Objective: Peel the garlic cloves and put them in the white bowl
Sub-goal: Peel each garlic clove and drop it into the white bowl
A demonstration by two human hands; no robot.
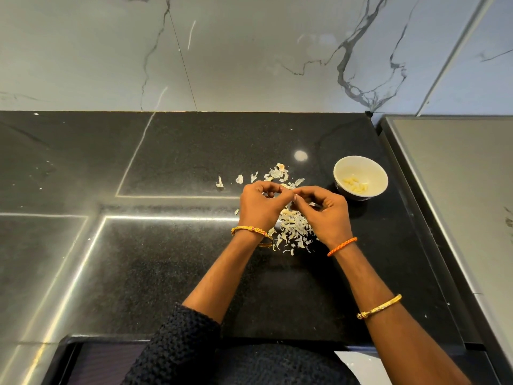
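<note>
My left hand (259,207) and my right hand (323,211) meet fingertip to fingertip above the black counter, pinching a small garlic clove (288,193) that is mostly hidden between the fingers. Below the hands lies a heap of papery garlic peels (294,232). The white bowl (372,168) stands to the right of my right hand, with several peeled cloves (356,187) inside it.
More loose peels (277,173) are scattered behind the hands. The black counter (166,273) stretches left and toward me. A marble wall (249,51) rises behind it. A grey raised surface (458,190) borders the counter on the right, close to the bowl.
</note>
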